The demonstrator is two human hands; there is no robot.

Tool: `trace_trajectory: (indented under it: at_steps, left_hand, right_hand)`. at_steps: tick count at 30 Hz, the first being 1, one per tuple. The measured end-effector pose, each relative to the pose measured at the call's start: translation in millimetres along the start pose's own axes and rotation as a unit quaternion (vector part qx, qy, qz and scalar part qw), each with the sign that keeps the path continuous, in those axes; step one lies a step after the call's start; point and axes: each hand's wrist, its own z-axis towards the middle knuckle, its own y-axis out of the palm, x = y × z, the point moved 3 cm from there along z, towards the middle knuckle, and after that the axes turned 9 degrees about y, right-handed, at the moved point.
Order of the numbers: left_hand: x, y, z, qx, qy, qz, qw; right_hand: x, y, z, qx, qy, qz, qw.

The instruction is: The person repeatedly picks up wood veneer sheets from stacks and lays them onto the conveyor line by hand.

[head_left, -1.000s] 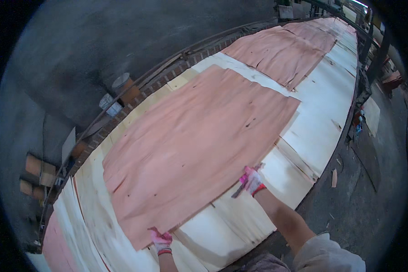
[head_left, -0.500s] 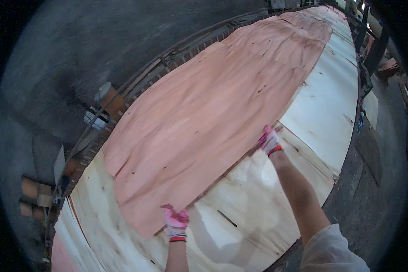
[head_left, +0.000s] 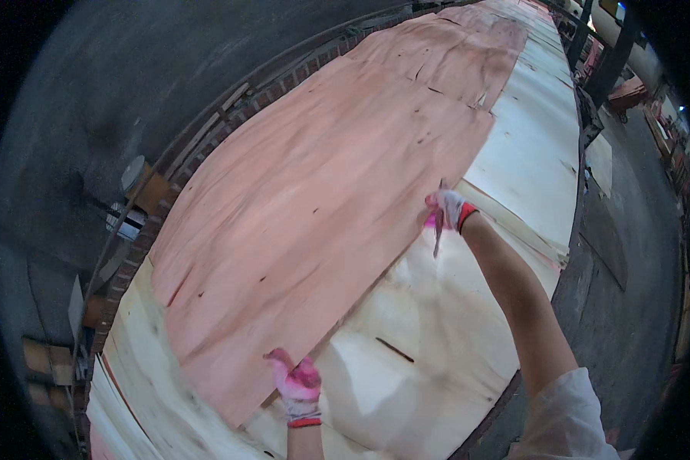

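Observation:
A large pinkish wood veneer sheet point(head_left: 322, 199) lies over paler veneer sheets point(head_left: 406, 330). My left hand point(head_left: 299, 387), in a white glove with pink fingers and a red cuff, is at the near part of the pink sheet's right edge. Its thumb points out over the sheet and its other fingers are partly curled, with nothing visible in them. Farther along that edge, my right hand point(head_left: 446, 208), gloved alike, is closed on a thin brownish strip point(head_left: 438, 244) that sticks out at both ends. Whether the strip is wood is hard to make out.
A low brick edging point(head_left: 142, 244) and a long rail run along the left side. Beyond them stand a brown drum-like container point(head_left: 147, 188), a white bucket point(head_left: 126, 221) and several boxes point(head_left: 47, 360). Dark floor point(head_left: 590, 307) and a flat board point(head_left: 602, 238) are at the right.
My right hand has come away from the sheet's edge and turned, and the thin strip now shows in it. The left hand stays near the edge. The whole view has shifted.

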Motion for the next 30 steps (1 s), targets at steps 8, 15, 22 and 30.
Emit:
trace_trajectory:
  at_steps: [8,15,22,30]
  left_hand:
    - [-16,-10,26,-0.040,-0.076,-0.046,0.995]
    - [-32,-60,5,-0.163,-0.227,0.111,0.954]
    - [82,-182,-136,-0.296,-0.140,0.249,0.912]
    - [170,-400,-309,-0.162,-0.068,0.269,0.947]
  right_hand:
    - [30,90,-82,0.043,-0.080,0.056,0.994]
    - [230,214,-241,-0.177,0.077,0.095,0.977]
    - [409,282,-361,-0.198,0.251,0.079,0.944]
    - [535,345,-515,-0.207,0.312,-0.020,0.927]
